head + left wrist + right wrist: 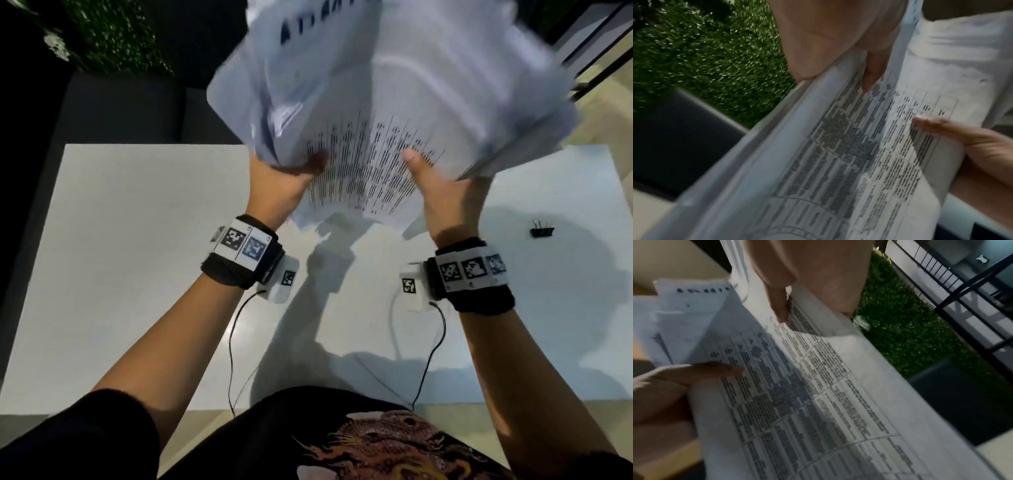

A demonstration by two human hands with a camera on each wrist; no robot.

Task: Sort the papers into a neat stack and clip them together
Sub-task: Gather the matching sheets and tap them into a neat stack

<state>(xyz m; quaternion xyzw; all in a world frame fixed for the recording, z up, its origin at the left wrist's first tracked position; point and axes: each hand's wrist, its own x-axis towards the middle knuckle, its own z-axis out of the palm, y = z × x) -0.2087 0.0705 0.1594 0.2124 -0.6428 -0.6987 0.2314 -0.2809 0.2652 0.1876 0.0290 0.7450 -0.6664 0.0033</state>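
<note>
- The person is holding the papers (387,102) up in the air in the upper centre of the head view, above the white table (137,257); the sheets are fanning out unevenly and blurring.
- The left hand (284,185) is gripping the lower left edge of the bundle, thumb lying across the printed top sheet; the right hand (442,198) is gripping the lower right edge the same way. The two hands are sitting apart, each clamped on the papers.
- In the left wrist view the left thumb (873,71) is pressing on the table of text, with the other hand's thumb (937,128) lying lower right.
- Risk, as a judgement: the sheets are looking loose and splayed at the top, so one is likely to be slipping out if either grip is easing while the bundle is tilting.
- Another risk: pinching only the lower edges is probably bending or creasing the pages, making squaring harder.
- The binder clip (542,230) is lying on the table at the right of the frame, well apart from both hands; neither hand is free for it.
- Cables (230,342) are trailing from the wrist units across the table near the bottom centre, where the bundle would probably be tapped square.
- A dark seat (120,109) and green foliage (113,37) are showing at the upper left, beyond the table.
</note>
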